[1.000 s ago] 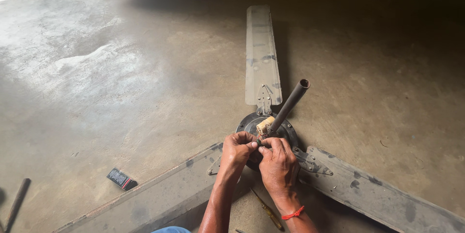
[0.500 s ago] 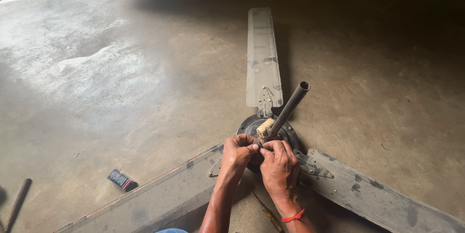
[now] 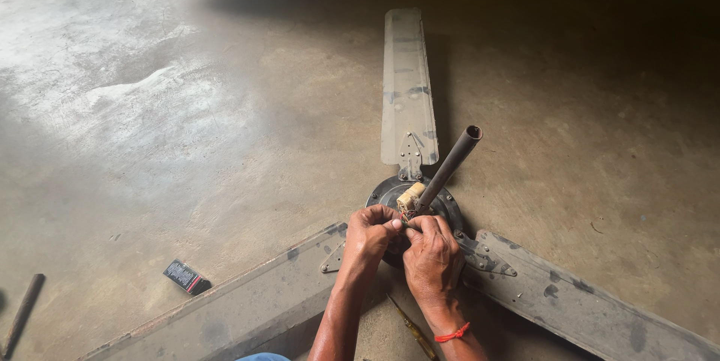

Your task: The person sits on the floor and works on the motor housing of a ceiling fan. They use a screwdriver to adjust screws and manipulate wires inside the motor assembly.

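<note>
Both of your hands are bunched right at the hub of the ceiling fan (image 3: 411, 207), which lies flat on the concrete floor (image 3: 187, 143). Your left hand (image 3: 370, 235) has its fingertips pinched together on the thin wires (image 3: 406, 216) beside the down rod (image 3: 448, 168), and your right hand (image 3: 431, 257) is closed in against it, thumb and forefinger meeting at the same little bundle. It looks as though one hand steadies the strands while the other works them, so both sit that tight. A cream-coloured connector block (image 3: 409, 196) sits just above your fingers, touching the foot of the rod.

Lying on its back, the fan has the rod slanting up and away to your right, which leaves the wiring open on your side. One dusty blade (image 3: 407, 87) runs straight away from you; the other two splay out, one toward your lower left (image 3: 247, 308), one toward your lower right (image 3: 585, 305), and your forearms come in between them.

Around you: a screwdriver with a yellowish handle (image 3: 411, 327) lies on the floor just under your right wrist, which wears a red thread (image 3: 453, 333). A small black box (image 3: 187, 278) sits well off to the left, a dark bar (image 3: 22, 314) at the far left edge. The rod itself crowds your right fingers; nothing else stands in your way.
</note>
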